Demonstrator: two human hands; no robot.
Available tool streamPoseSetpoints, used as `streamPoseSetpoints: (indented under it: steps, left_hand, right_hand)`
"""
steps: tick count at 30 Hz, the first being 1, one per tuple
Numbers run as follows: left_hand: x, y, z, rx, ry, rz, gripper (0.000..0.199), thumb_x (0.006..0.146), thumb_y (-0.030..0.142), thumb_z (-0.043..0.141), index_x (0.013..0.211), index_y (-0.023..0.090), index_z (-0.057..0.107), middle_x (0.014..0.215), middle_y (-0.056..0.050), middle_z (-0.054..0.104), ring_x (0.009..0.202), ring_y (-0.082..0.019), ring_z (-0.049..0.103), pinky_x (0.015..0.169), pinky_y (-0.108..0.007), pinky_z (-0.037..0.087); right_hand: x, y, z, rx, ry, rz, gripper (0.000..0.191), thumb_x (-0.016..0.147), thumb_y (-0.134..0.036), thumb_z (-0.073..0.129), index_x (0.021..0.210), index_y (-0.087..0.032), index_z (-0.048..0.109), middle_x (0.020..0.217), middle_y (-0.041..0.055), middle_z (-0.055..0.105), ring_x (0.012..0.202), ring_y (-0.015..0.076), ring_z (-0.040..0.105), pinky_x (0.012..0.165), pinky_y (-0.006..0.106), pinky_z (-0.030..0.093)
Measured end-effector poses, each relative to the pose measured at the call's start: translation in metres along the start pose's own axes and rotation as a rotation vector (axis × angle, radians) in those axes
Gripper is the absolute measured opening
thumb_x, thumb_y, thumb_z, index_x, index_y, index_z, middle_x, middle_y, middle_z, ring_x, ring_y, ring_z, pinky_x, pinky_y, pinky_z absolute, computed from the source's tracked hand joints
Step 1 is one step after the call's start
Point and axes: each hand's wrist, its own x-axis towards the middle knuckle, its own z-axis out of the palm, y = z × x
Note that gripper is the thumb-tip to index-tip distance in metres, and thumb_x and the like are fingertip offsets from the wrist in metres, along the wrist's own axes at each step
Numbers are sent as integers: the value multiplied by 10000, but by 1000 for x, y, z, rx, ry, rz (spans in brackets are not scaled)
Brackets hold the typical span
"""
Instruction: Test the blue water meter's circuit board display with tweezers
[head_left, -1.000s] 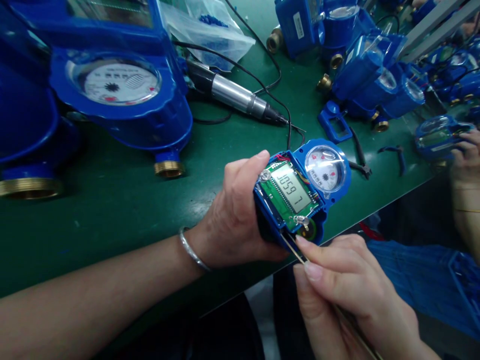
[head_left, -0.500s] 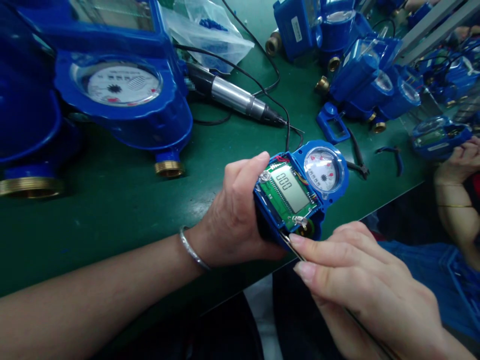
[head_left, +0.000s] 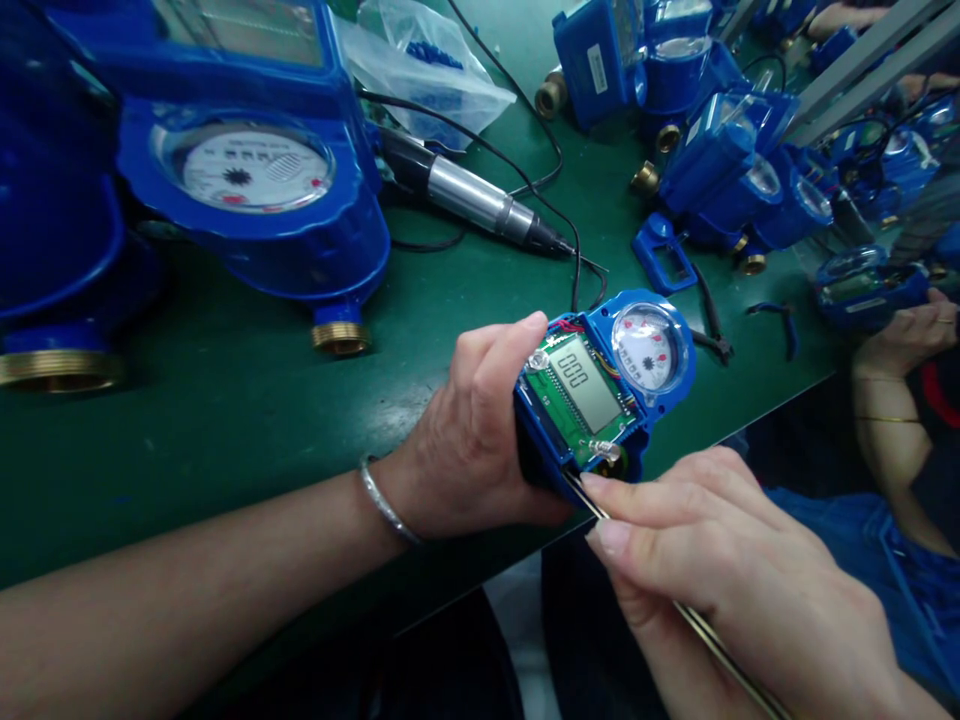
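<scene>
My left hand (head_left: 480, 430) is wrapped round the side of a blue water meter (head_left: 641, 420) and holds it tilted over the bench's front edge. The meter's housing is uncovered, showing a green circuit board and an LCD screen (head_left: 586, 382) with zeros on it. Beside the screen is the round dial (head_left: 649, 345). My right hand (head_left: 735, 560) pinches a pair of metal tweezers (head_left: 724, 650), whose tips reach into the lower corner of the housing. What the tips touch there is hidden.
An electric screwdriver (head_left: 472, 200) with a black cable lies behind the meter. Large blue meters (head_left: 255, 230) stand at left, more (head_left: 709, 150) at back right. A blue frame (head_left: 664, 255), pliers (head_left: 709, 315) and cutters (head_left: 787, 325) lie on the right; a co-worker's hand (head_left: 911, 335) is beyond.
The view has shifted slightly. The tweezers show more clearly below my right hand, and their tips stay at the same corner of the meter. My left hand keeps its grip.
</scene>
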Motion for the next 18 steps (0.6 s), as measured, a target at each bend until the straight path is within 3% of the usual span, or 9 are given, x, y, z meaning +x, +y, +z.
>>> streamPoseSetpoints:
  steps: [5, 8, 13, 18]
  left_hand:
    - [-1, 3, -1, 41, 1, 36, 1259, 572, 456, 841, 1478, 40, 73, 1346, -245, 368, 1216, -391, 432, 996, -534, 458]
    - [-3, 4, -1, 48, 15, 24, 1225, 583, 433, 829, 1479, 44, 90, 1351, -237, 380, 1211, -386, 441, 1006, -539, 449]
    - [-4, 2, 0, 45, 18, 26, 1229, 578, 396, 830, 1492, 79, 72, 1368, -223, 368, 1216, -380, 441, 1001, -529, 464]
    - [-3, 3, -2, 39, 12, 0, 1293, 530, 425, 857, 1497, 118, 56, 1363, -203, 361, 1194, -380, 451, 978, -532, 485]
  right_hand:
    - [20, 4, -25, -114, -209, -241, 205, 920, -92, 545, 771, -141, 678, 936, 39, 743, 654, 134, 630, 590, 327, 462]
    - [33, 7, -38, -190, -364, -431, 293, 960, -86, 463, 803, -138, 706, 983, 54, 742, 673, 139, 649, 595, 326, 476]
    - [43, 11, -43, -271, -479, -638, 362, 963, -93, 379, 821, -167, 705, 988, 67, 739, 714, 161, 626, 623, 338, 464]
    - [51, 13, -42, -326, -542, -807, 370, 961, -107, 364, 792, -187, 683, 847, 50, 718, 693, 154, 572, 633, 330, 427]
